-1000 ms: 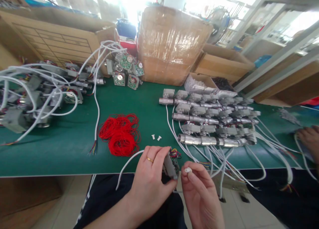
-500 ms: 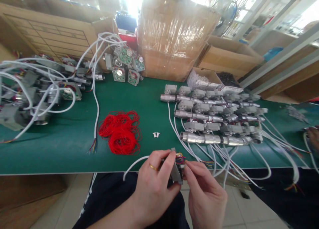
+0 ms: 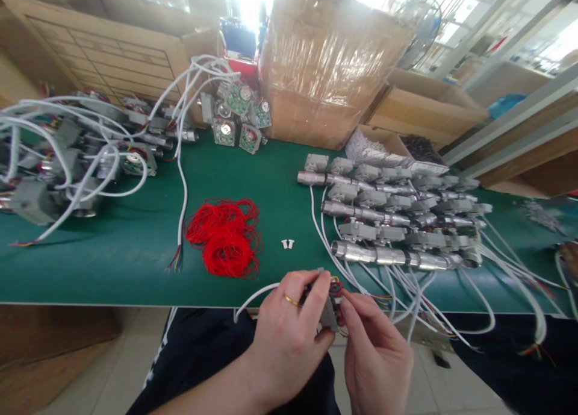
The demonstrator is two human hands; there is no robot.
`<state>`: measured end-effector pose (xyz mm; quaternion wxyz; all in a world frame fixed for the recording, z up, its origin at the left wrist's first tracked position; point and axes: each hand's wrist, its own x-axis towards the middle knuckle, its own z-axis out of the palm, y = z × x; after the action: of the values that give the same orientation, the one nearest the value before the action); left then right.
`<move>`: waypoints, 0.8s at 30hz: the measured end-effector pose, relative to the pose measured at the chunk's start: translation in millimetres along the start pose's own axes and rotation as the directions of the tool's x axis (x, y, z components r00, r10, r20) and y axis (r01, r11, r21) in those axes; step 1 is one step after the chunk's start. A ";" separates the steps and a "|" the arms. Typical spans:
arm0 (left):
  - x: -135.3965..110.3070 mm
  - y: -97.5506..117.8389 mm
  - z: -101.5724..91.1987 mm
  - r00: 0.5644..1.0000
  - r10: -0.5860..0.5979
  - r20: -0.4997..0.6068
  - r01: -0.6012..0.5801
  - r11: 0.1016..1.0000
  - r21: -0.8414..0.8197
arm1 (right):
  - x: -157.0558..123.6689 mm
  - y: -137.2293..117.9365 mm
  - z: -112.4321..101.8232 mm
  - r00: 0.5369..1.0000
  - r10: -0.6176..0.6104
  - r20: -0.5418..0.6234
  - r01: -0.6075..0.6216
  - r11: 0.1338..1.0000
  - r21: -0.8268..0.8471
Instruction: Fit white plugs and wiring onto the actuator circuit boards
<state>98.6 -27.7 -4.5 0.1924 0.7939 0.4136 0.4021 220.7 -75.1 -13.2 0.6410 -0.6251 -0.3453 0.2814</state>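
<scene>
The left hand (image 3: 289, 333), a ring (image 3: 291, 300) on one finger, is held just past the near edge of the green surface (image 3: 135, 264), over the person's dark-clothed lap. Its fingers (image 3: 316, 294) are clenched around a small grey module (image 3: 329, 311), thumb below and the others over the top. A tuft of coloured wires (image 3: 335, 287) shows at the module's upper end, and a white cable (image 3: 253, 296) curves away from it to the left, along the edge of the surface. The right hand (image 3: 377, 358) meets the module from the other side, its fingertips (image 3: 348, 303) bunched and pressed to the wired end. I cannot tell whether they grip anything, since the contact is hidden behind the thumb. On the surface just beyond the hands lie two small white plugs (image 3: 287, 244), touching each other. To their left sits a loose heap of red wire (image 3: 226, 237). To the right, rows of metal cylinder assemblies (image 3: 392, 222) lie side by side, their white leads trailing towards the near edge. Far left is a tangled pile of grey units with white cables (image 3: 67, 162). A cluster of round parts with green circuit boards (image 3: 239, 117) sits at the back, beside a tall film-wrapped carton (image 3: 329, 59). A flattened cardboard box (image 3: 99, 47) leans behind the left-hand pile.
</scene>
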 end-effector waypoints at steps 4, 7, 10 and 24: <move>1.2 -0.1 1.6 1.000 0.004 0.002 -0.004 0.999 -0.033 | -1.4 1.8 -0.2 0.994 -0.083 -0.067 0.081 0.996 -0.024; 1.4 0.0 2.3 1.000 0.018 0.008 -0.017 0.999 -0.041 | 0.5 2.9 -0.5 0.998 -0.057 -0.027 0.056 0.998 -0.028; 1.3 -0.2 3.0 1.000 0.019 0.006 -0.019 0.999 -0.044 | 1.9 2.3 -0.3 0.997 -0.074 0.010 0.074 0.997 -0.035; 1.4 -1.4 6.5 0.999 0.032 -0.016 -0.033 0.997 -0.065 | 5.2 -0.1 -1.4 0.941 -0.327 0.090 0.338 0.920 -0.197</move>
<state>103.4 -25.6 -8.6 0.2088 0.7908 0.3885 0.4243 225.0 -71.8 -12.6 0.6002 -0.6132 -0.4918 0.1478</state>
